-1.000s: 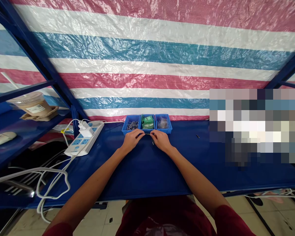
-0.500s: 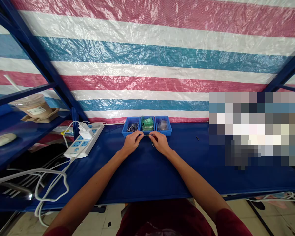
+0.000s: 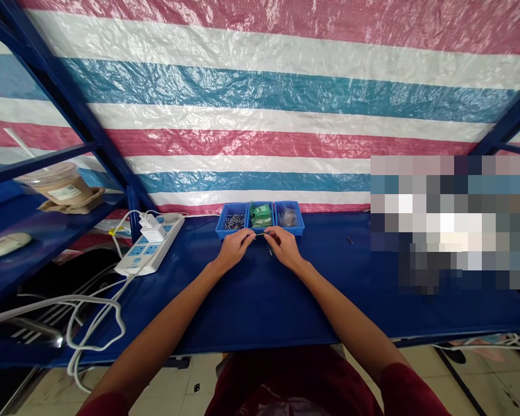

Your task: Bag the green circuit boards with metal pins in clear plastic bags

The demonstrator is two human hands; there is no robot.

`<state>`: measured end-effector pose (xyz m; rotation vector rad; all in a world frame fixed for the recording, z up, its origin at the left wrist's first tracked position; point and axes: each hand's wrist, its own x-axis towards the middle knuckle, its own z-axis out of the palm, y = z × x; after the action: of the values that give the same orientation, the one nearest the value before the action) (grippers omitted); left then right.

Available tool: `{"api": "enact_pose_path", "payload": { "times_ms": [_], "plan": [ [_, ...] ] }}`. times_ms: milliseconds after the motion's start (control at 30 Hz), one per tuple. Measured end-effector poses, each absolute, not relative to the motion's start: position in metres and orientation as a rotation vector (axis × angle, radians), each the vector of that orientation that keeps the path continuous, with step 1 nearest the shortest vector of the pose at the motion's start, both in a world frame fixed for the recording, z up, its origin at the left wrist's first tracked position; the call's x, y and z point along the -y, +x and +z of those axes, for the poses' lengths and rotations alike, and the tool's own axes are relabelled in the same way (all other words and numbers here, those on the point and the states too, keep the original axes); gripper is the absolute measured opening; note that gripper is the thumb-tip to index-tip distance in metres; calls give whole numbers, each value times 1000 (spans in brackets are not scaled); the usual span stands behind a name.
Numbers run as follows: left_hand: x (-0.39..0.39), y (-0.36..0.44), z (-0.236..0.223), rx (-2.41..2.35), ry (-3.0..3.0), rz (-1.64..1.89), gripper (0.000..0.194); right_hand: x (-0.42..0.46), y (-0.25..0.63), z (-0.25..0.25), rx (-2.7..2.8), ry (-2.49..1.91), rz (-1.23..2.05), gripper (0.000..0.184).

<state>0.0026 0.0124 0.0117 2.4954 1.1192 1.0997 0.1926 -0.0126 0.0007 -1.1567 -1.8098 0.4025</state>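
Observation:
Between the fingertips of my left hand (image 3: 235,245) and my right hand (image 3: 283,244) runs a thin, dark rod-like piece (image 3: 260,234), pinched at both ends. Its exact kind is too small to tell. Another slim piece (image 3: 270,251) shows below my right fingers; whether they hold it I cannot tell. Just beyond my hands stand three joined blue bins. The left bin (image 3: 226,232) has many small dark and silvery metal pieces, the middle one green packets (image 3: 261,215), and the right one clear plastic bags (image 3: 288,217).
A white power strip (image 3: 156,254) with a plugged-in charger and loose white cables (image 3: 96,323) lies left. On the left shelf are a drink cup (image 3: 60,184) and a mouse (image 3: 7,245). One small dark piece (image 3: 349,240) lies on the blue table (image 3: 260,306). The right side is blurred out.
The view has shifted slightly. Both hands stay close together in front of the bins, and the thin piece between them now looks darker.

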Motion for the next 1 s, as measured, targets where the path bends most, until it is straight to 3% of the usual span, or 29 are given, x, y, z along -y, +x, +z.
{"api": "enact_pose_path", "payload": {
  "times_ms": [800, 1000],
  "plan": [
    [-5, 6, 18, -1063, 2339, 1099, 43, 13, 192, 1, 1853, -1137, 453, 29],
    [-11, 8, 9, -1012, 2101, 1270, 34, 12, 192, -2, 1803, -1120, 442, 31]
  ]
}}
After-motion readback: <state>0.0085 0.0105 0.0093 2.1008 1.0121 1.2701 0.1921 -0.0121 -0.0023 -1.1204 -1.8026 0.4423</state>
